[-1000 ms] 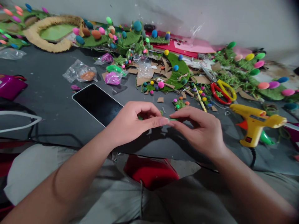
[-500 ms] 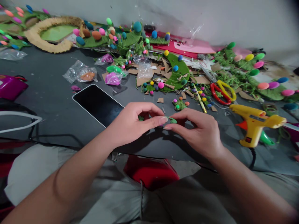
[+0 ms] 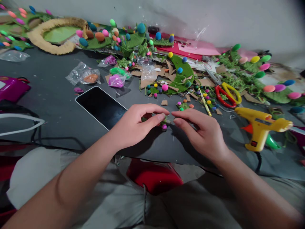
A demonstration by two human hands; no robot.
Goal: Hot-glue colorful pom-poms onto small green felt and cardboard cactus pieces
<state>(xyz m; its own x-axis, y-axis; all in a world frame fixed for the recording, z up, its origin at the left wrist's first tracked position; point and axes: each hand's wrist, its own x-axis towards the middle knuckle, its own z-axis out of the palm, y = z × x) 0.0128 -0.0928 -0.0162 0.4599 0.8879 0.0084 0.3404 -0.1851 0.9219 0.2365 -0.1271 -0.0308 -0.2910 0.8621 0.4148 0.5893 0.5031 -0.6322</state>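
My left hand is closed with thumb and forefinger on a small green yarn-wrapped piece, most of it hidden in the palm. A small purple ball shows at its lower edge. Opposite it, my right hand is just to the right, its thumb and forefinger slightly apart with nothing visible between them. Both hands hover over the front of the dark table. Just behind the fingers lies a similar green piece with little coloured balls.
A phone lies at the left hand's side. A yellow hot glue gun stands right of my right hand, scissors and a pencil behind. Cardboard scraps, bagged clay-like lumps and a green crescent lie farther back.
My right thumb and forefinger have parted from the green strand they pinched, and a small gap now separates the hands. The purple ball shows more clearly below my left thumb.
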